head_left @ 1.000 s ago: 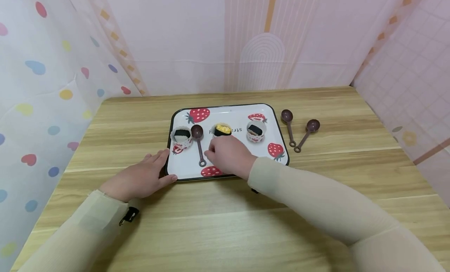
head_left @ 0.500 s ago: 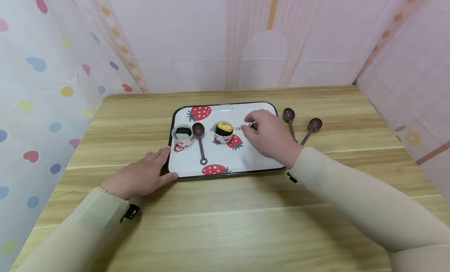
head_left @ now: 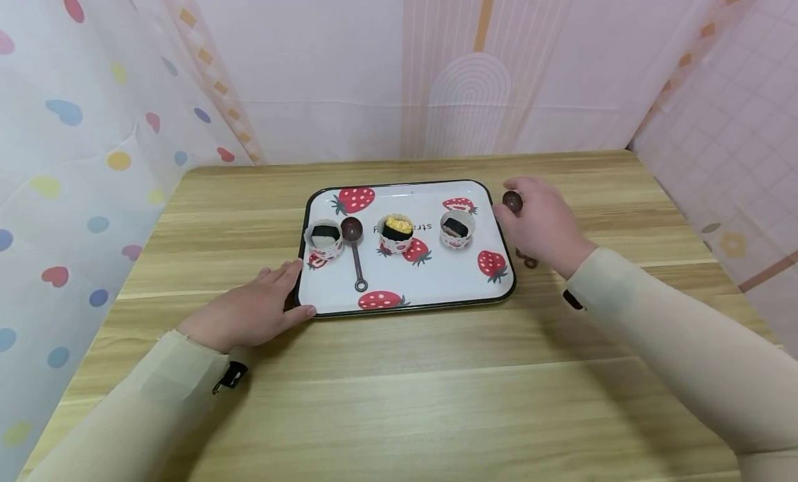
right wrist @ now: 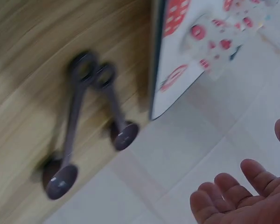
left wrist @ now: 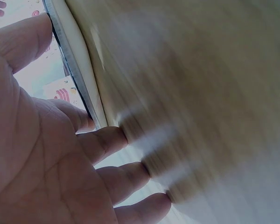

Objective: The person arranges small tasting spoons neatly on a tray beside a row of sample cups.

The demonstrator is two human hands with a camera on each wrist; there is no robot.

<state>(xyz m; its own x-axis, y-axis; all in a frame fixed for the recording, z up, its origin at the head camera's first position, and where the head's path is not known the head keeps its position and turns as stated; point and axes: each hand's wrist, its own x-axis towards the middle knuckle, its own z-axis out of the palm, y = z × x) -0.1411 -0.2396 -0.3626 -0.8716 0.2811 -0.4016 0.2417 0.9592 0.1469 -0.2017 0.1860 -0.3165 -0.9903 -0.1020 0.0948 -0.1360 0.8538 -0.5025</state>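
Observation:
My left hand (head_left: 243,312) lies at the left edge of a white strawberry-print tray (head_left: 449,281) with a dark rim. Its thumb is over the near left corner and the fingers (left wrist: 102,140) are spread along the side, holding nothing. Right of the tray, my right hand (head_left: 545,222) hovers over two brown measuring scoops, fingers apart. Between its thumb and fingers shows the bowl of the nearer scoop (head_left: 513,201). In the right wrist view both this scoop (right wrist: 123,135) and the farther scoop (right wrist: 63,179) lie on the table, handle rings together, apart from the hand.
On the tray stand three paper cups with sushi-like pieces: a left cup (head_left: 324,239), a middle cup (head_left: 397,234) topped yellow, and a right cup (head_left: 458,230). A third scoop (head_left: 352,231) lies beside the left cup. Patterned curtains (head_left: 312,66) surround the wooden table (head_left: 374,385).
My right hand has moved right, from the middle cup to the right cup, then off the tray to over the scoops. The left hand has stayed at the tray's edge.

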